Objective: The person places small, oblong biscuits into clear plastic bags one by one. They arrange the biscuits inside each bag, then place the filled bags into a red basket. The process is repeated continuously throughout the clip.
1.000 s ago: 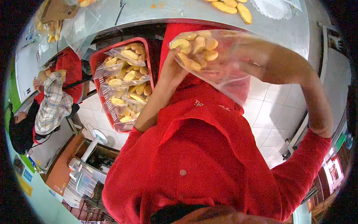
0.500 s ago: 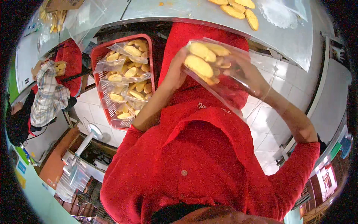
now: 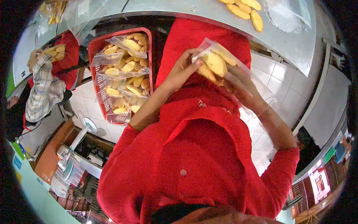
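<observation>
Above my lap is a clear plastic bag (image 3: pixel 216 63) of oval, golden toasted bread slices, held tilted between both hands. My left hand (image 3: pixel 183 72) pinches its left end, with the thumb on top and the fingers at the edge. On the other side my right hand (image 3: pixel 241 85) is closed around the bag, its fingers partly hidden behind the slices and plastic. The loose end of the bag trails over my right wrist. To the left, a red plastic crate (image 3: pixel 150 50) holds several filled bags (image 3: pixel 128 67) of similar slices.
A metal table (image 3: pixel 156 8) runs across the far side, bearing loose toasted slices (image 3: pixel 238 11) and a white lacy sheet (image 3: pixel 285 19). At far left a co-worker in a plaid sleeve (image 3: pixel 41 84) holds a bag of slices (image 3: pixel 56 53). A white fan (image 3: pixel 89 126) stands lower left.
Both hands have drawn closer together and the bag has turned steeper between them. My left thumb now lies over the bag's end. The co-worker's bag has risen.
</observation>
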Motion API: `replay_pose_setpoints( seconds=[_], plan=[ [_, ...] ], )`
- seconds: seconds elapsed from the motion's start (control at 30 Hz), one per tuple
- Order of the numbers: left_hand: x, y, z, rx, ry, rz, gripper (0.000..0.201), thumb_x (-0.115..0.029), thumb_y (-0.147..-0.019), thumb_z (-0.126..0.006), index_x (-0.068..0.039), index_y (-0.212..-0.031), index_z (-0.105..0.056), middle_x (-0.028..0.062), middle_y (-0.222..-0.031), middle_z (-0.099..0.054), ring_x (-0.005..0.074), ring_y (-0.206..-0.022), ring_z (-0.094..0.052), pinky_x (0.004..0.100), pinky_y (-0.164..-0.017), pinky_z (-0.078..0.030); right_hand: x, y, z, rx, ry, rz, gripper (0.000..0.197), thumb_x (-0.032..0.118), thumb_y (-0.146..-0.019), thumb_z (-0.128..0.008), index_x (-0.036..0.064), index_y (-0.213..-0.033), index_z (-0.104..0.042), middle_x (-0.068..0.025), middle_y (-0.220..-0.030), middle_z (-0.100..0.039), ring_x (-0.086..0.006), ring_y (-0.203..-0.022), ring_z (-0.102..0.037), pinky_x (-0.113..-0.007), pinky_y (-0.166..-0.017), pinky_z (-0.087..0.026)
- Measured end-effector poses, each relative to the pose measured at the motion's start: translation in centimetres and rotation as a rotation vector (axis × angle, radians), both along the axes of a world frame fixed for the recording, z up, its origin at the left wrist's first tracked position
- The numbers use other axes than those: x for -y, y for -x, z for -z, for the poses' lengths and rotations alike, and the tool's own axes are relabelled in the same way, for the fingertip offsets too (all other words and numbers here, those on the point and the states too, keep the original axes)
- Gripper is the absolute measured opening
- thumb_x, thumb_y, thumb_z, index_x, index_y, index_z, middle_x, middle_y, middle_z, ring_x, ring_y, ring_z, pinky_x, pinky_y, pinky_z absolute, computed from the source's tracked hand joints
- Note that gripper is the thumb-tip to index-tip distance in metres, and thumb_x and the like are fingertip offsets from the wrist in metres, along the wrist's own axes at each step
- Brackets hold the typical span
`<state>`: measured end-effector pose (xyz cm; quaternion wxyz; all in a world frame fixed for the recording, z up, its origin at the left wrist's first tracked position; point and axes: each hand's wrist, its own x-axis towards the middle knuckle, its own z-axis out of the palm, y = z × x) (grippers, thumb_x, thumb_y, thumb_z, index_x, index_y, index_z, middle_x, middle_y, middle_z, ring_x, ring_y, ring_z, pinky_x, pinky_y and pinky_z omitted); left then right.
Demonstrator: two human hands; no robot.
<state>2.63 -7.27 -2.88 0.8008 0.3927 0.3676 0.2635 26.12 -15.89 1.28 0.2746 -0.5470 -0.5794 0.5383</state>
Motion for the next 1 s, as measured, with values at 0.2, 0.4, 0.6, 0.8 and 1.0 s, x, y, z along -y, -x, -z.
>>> replay_pose_setpoints(
  seconds=[0.2, 0.4, 0.6, 0.8, 1.0],
  plan=[
    [-0.3, -0.4, -3.2, -0.17, -0.139, 0.088, 0.07, -0.017, -0.085, -0.071, -0.002, -0.143, -0.034, 0.0095, -0.135, -0.049, 0.0183, -0.124, -0.044, 0.0336, -0.106, -0.035, 1.7, 0.6, -0.3, -0.03, 0.071, -0.015, 0.052, 0.038, -0.096, -0.054, 0.0068, -0.136, -0.046, -0.0118, -0.138, -0.048, -0.0215, -0.122, -0.05, -0.033, -0.095, -0.045],
    [-0.7, 0.9, -3.4, -0.039, -0.005, 0.286, 0.076, -0.018, -0.085, -0.072, -0.005, -0.147, -0.029, 0.0083, -0.142, -0.042, 0.0169, -0.128, -0.04, 0.0327, -0.107, -0.033, 0.7, 2.2, -3.3, -0.38, 0.646, 0.28, 0.051, 0.026, -0.095, -0.058, 0.0054, -0.139, -0.043, -0.0099, -0.131, -0.052, -0.0172, -0.117, -0.052, -0.031, -0.095, -0.044],
    [-0.8, 0.1, -3.7, 0.011, -0.104, 0.176, 0.079, -0.02, -0.089, -0.067, -0.008, -0.151, -0.019, 0.0067, -0.142, -0.042, 0.0148, -0.126, -0.04, 0.0306, -0.106, -0.033, -1.0, 2.5, -4.4, -0.368, 0.529, 0.091, 0.056, 0.032, -0.096, -0.056, 0.0042, -0.141, -0.04, -0.0088, -0.136, -0.046, -0.017, -0.119, -0.048, -0.03, -0.099, -0.04],
    [-0.2, 0.7, -3.2, 0.03, -0.085, 0.185, 0.08, -0.02, -0.09, -0.066, -0.008, -0.152, -0.017, 0.0053, -0.145, -0.037, 0.0138, -0.126, -0.039, 0.0301, -0.105, -0.033, -0.3, 1.8, -2.9, -0.41, 0.566, 0.115, 0.054, 0.037, -0.096, -0.055, 0.0048, -0.138, -0.042, -0.0084, -0.124, -0.052, -0.0162, -0.109, -0.052, -0.029, -0.09, -0.043],
    [-0.3, 1.3, -2.1, 0.064, -0.209, 0.17, 0.081, -0.026, -0.088, -0.068, -0.003, -0.149, -0.021, 0.0091, -0.141, -0.043, 0.0169, -0.125, -0.042, 0.0323, -0.106, -0.035, -0.4, 1.7, -2.9, -0.238, 0.387, 0.019, 0.054, 0.041, -0.096, -0.053, 0.0055, -0.135, -0.044, -0.0081, -0.112, -0.058, -0.0153, -0.099, -0.056, -0.029, -0.082, -0.047]
  ],
)
